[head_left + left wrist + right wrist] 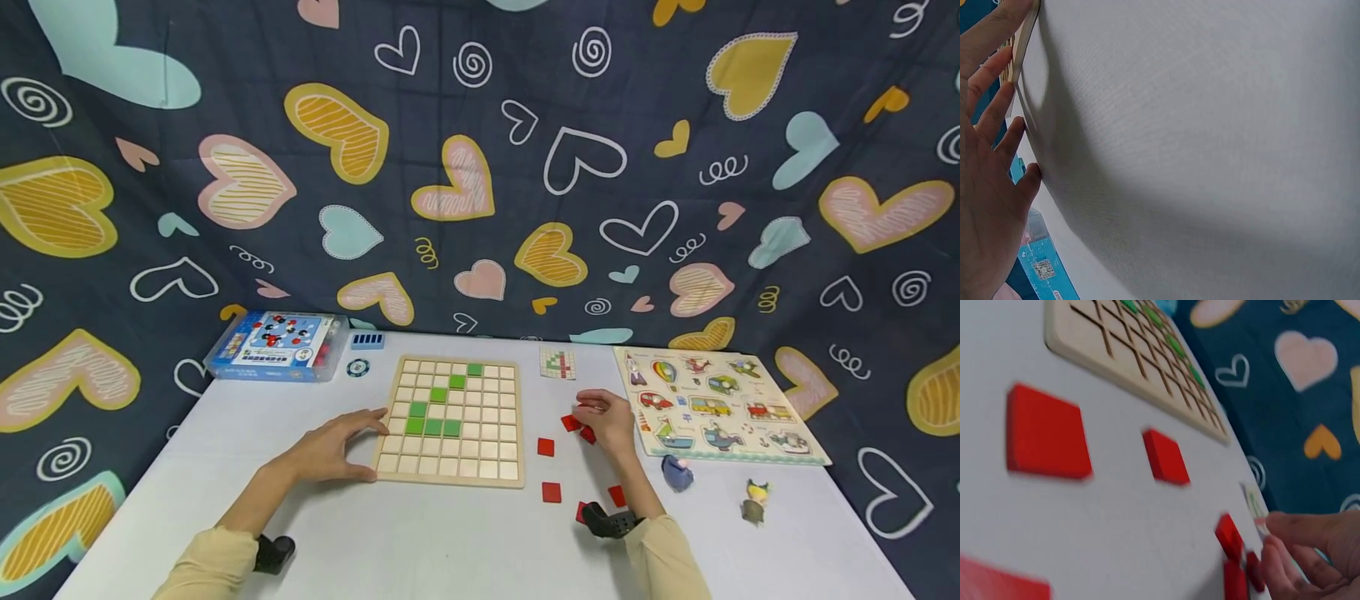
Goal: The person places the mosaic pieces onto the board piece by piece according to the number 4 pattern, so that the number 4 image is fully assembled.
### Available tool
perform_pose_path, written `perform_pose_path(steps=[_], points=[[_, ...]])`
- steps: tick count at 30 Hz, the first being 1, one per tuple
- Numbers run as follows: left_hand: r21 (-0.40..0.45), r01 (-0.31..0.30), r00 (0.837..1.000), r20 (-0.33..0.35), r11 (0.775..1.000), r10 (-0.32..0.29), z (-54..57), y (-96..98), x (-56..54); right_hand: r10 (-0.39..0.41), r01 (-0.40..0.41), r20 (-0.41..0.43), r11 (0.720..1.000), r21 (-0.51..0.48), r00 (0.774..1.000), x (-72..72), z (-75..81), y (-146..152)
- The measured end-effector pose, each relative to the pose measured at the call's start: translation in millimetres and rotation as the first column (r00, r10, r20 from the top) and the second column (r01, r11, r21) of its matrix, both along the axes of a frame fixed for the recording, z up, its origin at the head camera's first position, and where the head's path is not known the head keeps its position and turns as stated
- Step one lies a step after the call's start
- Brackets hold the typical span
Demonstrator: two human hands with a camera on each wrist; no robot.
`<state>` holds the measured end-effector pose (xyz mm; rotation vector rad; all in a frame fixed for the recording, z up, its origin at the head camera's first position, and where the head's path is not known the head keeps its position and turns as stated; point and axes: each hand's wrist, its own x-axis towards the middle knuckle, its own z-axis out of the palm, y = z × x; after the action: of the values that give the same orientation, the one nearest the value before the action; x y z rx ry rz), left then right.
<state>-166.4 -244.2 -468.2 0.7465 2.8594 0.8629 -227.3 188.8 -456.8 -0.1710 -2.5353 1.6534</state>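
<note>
My left hand (337, 446) holds its spread fingers and thumb along the left edge of a wooden grid board (456, 477). Several green tiles (438, 394) sit in the board's squares, some on a diagonal and others in a row below. In the left wrist view, fingertips (1002, 89) meet the board's edge (1022, 44). Off the board's right side, my right hand (609, 421) reaches over a small cluster of red tiles (572, 422), its fingers bent. The right wrist view shows the fingertips close to these tiles (1229, 537), with nothing visible between them.
More red tiles (551, 492) lie between the board and my right forearm. A pattern card (558, 364) lies behind. To the right are a picture puzzle board (720, 404) and two small figures (755, 502). At back left stands a plastic box (277, 346), beside a round chip (358, 367).
</note>
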Motion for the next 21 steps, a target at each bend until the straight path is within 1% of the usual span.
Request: perform_pose_path(steps=[3,6,9,11,13,17,21], points=[[-0.011,0.001,1.0,-0.006,1.0,-0.001,0.6,-0.1,-0.1,-0.054,0.055,-0.024,0.998,0.036,0.998,-1.1,-0.4,9.6],[-0.018,-0.006,1.0,0.012,1.0,0.006,0.8,0.0,0.3,-0.087,0.09,-0.039,0.993,0.08,0.995,-1.9,-2.0,13.7],[-0.026,-0.008,1.0,0.018,1.0,0.008,0.5,0.6,0.4,-0.11,0.112,-0.023,0.987,0.116,0.994,-3.7,-5.8,13.9],[-0.027,-0.012,1.0,0.02,1.0,0.013,-0.2,0.1,0.6,-0.122,0.122,-0.007,0.984,0.127,0.992,-5.8,-9.1,11.8],[-0.023,-0.012,1.0,0.02,1.0,0.013,-0.2,0.0,0.9,-0.131,0.131,-0.009,0.982,0.135,0.991,-7.8,-12.5,9.7],[-0.015,-0.009,1.0,0.021,1.0,0.009,0.2,0.4,1.0,-0.122,0.125,-0.039,0.987,0.103,0.992,-11.7,-17.4,8.3],[-0.011,-0.005,1.0,0.019,1.0,0.005,0.3,0.9,0.8,-0.093,0.096,-0.045,0.992,0.081,0.995,-15.1,-20.8,11.8]])
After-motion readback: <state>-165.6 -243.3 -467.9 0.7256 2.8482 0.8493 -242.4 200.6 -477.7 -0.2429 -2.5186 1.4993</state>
